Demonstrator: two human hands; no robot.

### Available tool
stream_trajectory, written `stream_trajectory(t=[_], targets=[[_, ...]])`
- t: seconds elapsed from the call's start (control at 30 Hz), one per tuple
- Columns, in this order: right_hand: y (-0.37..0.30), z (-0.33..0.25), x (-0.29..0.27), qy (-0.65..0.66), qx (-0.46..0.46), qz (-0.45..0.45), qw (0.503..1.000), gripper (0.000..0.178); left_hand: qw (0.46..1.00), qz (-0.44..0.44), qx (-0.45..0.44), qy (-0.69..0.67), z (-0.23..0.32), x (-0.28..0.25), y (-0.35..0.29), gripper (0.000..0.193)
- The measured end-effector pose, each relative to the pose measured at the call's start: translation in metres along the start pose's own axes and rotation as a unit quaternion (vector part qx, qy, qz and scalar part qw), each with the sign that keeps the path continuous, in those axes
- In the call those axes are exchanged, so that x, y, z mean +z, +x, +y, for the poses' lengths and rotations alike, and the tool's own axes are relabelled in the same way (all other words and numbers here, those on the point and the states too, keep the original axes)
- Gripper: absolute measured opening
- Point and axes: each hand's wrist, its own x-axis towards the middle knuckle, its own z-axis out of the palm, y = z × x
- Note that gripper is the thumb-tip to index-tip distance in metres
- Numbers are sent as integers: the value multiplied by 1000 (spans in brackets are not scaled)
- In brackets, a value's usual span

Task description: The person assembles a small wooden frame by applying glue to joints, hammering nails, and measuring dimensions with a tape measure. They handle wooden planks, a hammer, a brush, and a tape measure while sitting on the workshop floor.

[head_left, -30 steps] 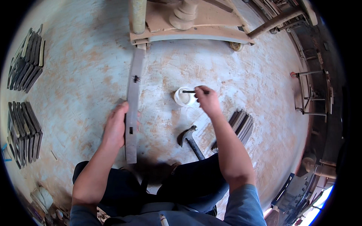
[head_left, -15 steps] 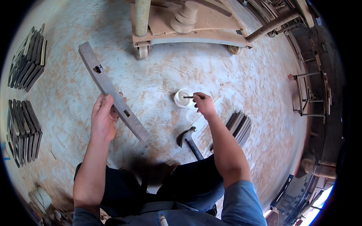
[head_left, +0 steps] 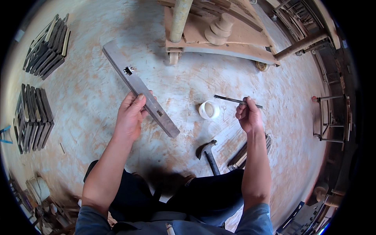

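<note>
My left hand (head_left: pixel 130 118) grips a grey-brown wooden bar (head_left: pixel 137 85) near its middle, holding it slantwise above the floor. Two slots are cut in the bar's face; the farther one has a shiny wet substance around it. In my right hand (head_left: pixel 250 116), pinched between thumb and fingers, is a thin dark stick (head_left: pixel 231 99). Its tip points left, above and beyond a small white cup (head_left: pixel 203 111) on the floor that holds something pale. A claw hammer (head_left: pixel 211 158) lies nearer my knees, its handle end hidden by my leg.
Several dark wooden strips (head_left: pixel 239 156) lie beside my right forearm, partly covered. Stacked angled wooden frames (head_left: pixel 49 49) and another such stack (head_left: pixel 35 117) stand at left. A wheeled wooden platform (head_left: pixel 196 43) with turned wood on it is ahead; a metal-legged stand (head_left: pixel 332 117) is at right.
My right hand has lifted the stick out of the cup and drawn it to the right. The view has shifted, and the bar stays in my left hand.
</note>
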Motion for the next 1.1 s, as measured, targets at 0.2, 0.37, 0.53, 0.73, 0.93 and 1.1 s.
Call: stream_trajectory(t=[0.2, 0.37, 0.53, 0.73, 0.93, 1.1], targets=[[-68, -3, 84, -144, -94, -159, 972, 26, 1000, 9, -16, 7, -3, 3, 0, 30], [-85, 11, 111, -243, -59, -192, 949, 15, 999, 23, -32, 11, -8, 4, 1, 29], [-84, 15, 116, -286, -39, -174, 941, 15, 1000, 4, -28, 12, -10, 5, 0, 27], [-95, 12, 132, -397, -64, -176, 898, 13, 999, 18, -29, 25, -9, 8, -1, 25], [-100, 26, 142, -488, -234, -263, 798, 13, 995, 32, -23, 87, -11, 8, -2, 24], [-98, 27, 141, -468, -139, -240, 839, 15, 995, 29, -33, 92, -7, 4, -3, 29]])
